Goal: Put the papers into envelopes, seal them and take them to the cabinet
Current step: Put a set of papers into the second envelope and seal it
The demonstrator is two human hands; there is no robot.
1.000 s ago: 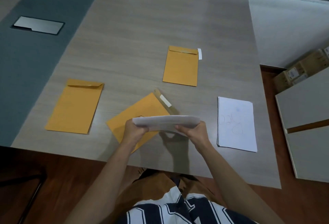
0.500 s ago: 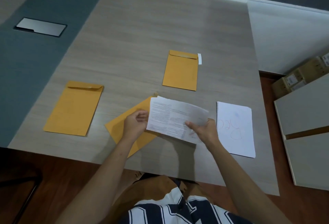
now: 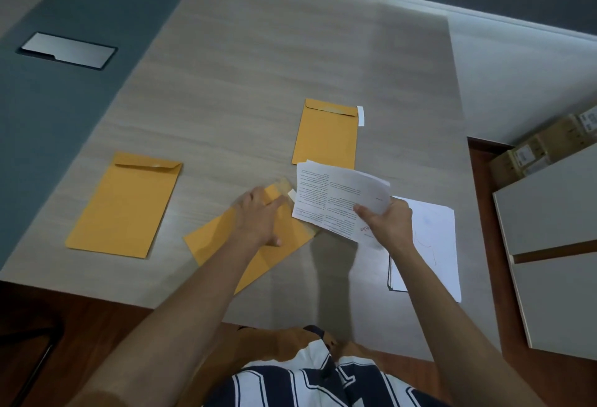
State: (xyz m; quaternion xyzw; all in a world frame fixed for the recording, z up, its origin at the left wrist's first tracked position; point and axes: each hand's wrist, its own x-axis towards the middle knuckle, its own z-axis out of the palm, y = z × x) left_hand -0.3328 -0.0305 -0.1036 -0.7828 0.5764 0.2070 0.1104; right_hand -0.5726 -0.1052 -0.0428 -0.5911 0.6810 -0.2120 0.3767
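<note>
My right hand grips a folded stack of printed papers above the table, near its front middle. My left hand lies flat on a tilted yellow envelope whose flap end points toward the papers. Two more yellow envelopes lie flat: one at the left, one farther back in the middle with a white strip beside its flap. A white paper stack rests on the table under my right wrist.
The grey wood-grain table reaches far back. A silver plate is set in the dark strip at left. White cabinet fronts stand at right, cardboard boxes behind them. A dark chair part is at lower left.
My left hand let go of the folded papers and came down onto the tilted envelope. My right hand carried the papers to the right and a little back.
</note>
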